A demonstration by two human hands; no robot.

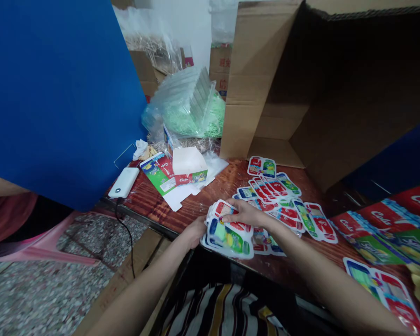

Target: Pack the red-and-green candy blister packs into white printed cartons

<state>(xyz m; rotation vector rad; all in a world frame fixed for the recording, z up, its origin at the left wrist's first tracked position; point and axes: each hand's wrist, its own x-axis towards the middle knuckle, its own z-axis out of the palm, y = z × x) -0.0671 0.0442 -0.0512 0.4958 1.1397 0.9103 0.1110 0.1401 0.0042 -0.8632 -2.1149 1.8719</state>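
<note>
At the table's near edge lies a stack of printed cola-and-Sprite packets [227, 238], red on one half and green on the other, with white rims. My left hand [196, 230] grips the left side of this stack, its fingers mostly hidden behind the packets. From above, my right hand [245, 213] reaches over the stack, with thumb and fingers closed on the upper packet. Just beyond, a loose spread of similar packets [287, 214] overlaps in rows. A single packet [262, 166] lies farthest back, near the large carton.
A large open carton [255, 88] stands at the back right. Printed boxes [388, 224] are at the right. A small open box [189, 166], flat printed card [161, 175] and white power bank [124, 182] with a cable lie left. Clear plastic trays [187, 95] sit behind.
</note>
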